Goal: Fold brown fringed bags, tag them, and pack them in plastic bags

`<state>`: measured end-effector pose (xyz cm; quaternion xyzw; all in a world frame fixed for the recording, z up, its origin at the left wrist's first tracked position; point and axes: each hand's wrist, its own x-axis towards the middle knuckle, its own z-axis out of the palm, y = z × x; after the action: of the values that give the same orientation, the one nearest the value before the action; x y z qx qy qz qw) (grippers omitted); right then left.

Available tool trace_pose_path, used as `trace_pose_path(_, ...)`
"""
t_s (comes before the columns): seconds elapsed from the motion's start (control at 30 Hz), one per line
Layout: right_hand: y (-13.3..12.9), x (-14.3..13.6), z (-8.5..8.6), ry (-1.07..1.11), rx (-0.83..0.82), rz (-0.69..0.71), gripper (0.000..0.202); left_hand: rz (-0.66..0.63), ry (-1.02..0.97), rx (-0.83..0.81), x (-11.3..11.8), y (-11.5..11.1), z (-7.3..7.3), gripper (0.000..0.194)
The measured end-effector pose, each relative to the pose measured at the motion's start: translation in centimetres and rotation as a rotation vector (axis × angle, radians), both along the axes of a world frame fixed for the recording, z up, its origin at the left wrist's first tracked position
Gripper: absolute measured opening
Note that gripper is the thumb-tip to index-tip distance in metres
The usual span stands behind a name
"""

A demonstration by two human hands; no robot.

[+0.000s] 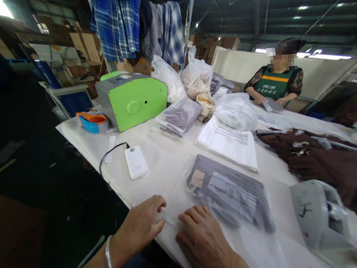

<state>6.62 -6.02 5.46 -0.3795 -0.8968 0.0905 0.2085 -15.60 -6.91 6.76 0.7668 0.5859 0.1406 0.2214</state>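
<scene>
A folded grey garment in a clear plastic bag (233, 187), with a brown tag and a white label, lies on the table before me. My left hand (142, 222) hovers at the table's front edge, left of the bag, fingers bent and thumb apart, with nothing visible between them. A silver bangle circles that wrist. Palm down, my right hand (204, 238) rests by the near left end of the bag, its fingers side by side over the loose plastic. Its thumb is mostly hidden.
A white power bank (136, 162) with a black cable lies near the left edge. Behind stand a green-grey machine (140, 102) and a tape dispenser (92, 120). White printed bags (227, 142) lie beyond the garment. A grey device (316, 213) sits right. A co-worker (275, 79) handles a grey packet across the table.
</scene>
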Motion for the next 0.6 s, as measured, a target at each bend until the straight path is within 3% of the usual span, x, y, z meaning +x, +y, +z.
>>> trace_pose_path(0.1, -0.3, -0.5, -0.6, -0.05, -0.023, -0.054, 0.018, 0.007, 0.046, 0.01, 1.4, 0.1, 0.1, 0.027)
trace_pose_path(0.2, -0.4, -0.9, -0.3, -0.047, -0.04, -0.089, 0.022, 0.054, 0.011, 0.016, 2.6, 0.4, -0.4, 0.028)
trace_pose_path(0.3, -0.7, -1.4, 0.0, -0.02, -0.063, -0.132, 0.045, 0.161, -0.163, -0.032, 2.7, 0.7, -0.4, 0.024)
trace_pose_path(0.4, -0.8, -2.1, -0.6, -0.035, -0.004, -0.19, 0.036, 0.172, -0.411, -0.152, 1.8, 0.8, 0.4, 0.016)
trace_pose_path(0.5, -0.6, -2.5, -1.8, -0.05, 0.124, -0.2, 0.018, 0.114, -0.428, -0.124, 0.7, 0.9, 1.0, 0.018)
trace_pose_path(0.6, 0.0, -2.2, -2.5, 0.022, 0.176, -0.16, 0.018, -0.202, -0.202, 0.221, 0.5, 1.6, 0.6, 0.053)
